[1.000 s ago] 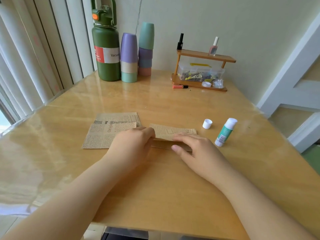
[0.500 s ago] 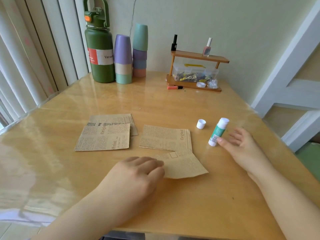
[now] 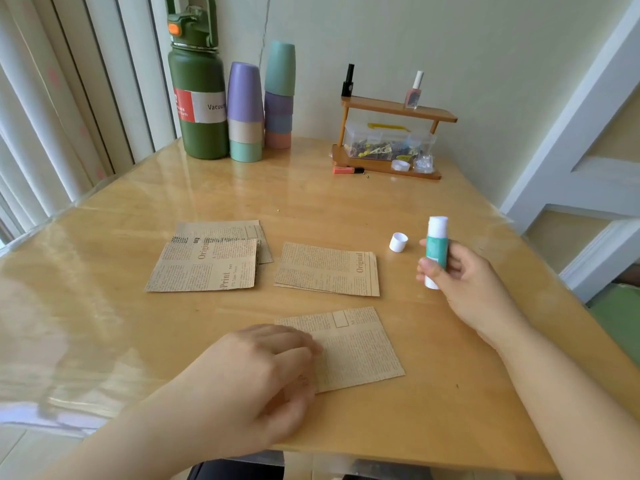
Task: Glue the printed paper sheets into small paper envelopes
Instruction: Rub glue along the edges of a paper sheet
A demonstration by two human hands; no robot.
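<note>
Now that a sheet lies pinned, the glue stick has left the table.
Left hand (image 3: 256,368) presses flat on the sheet (image 3: 360,351) at six o'clock; right hand (image 3: 460,271), at three, has curled round the uncapped glue stick (image 3: 437,244), ready to glue; stacks (image 3: 329,268) wait beyond.

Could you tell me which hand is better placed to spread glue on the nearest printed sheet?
The right hand: it already grips the uncapped green-and-white glue stick, while the left hand rests on the near brown printed sheet, steadying it.
</note>
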